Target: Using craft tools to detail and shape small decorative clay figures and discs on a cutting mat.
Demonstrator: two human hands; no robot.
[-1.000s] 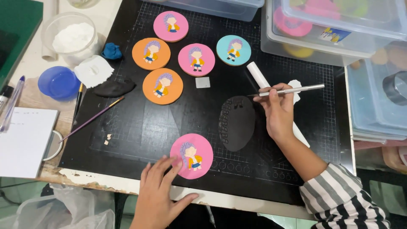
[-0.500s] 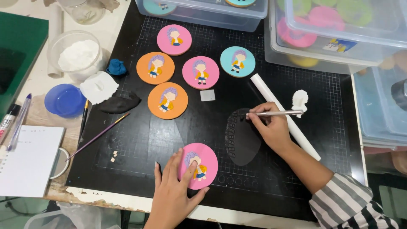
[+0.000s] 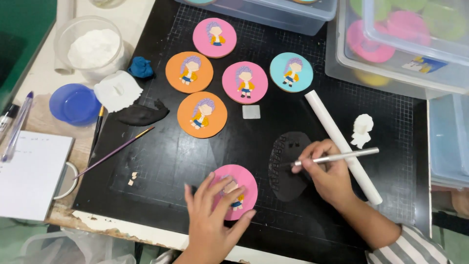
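Head view looks down on a black cutting mat (image 3: pixel 195 161) where a round pink disc (image 3: pixel 239 188) lies near the front edge, bearing a small figure with a pale face and a blue and orange outfit; unlike the five finished discs (image 3: pixel 244 82) further back, its figure shows no purple hair. The left hand (image 3: pixel 212 220) rests flat on this disc, fingers spread and loose, closed around nothing, the fingertips covering its lower left part. Just to the right lies a dark oval sheet of rolled paste (image 3: pixel 288 168) with small rectangular cut-outs near its top. The right hand (image 3: pixel 327 176) has its fingers pinched together around a thin silver tool (image 3: pixel 337 157), whose tip touches the sheet's upper middle. A white rolling pin (image 3: pixel 337 137) lies diagonally behind that hand
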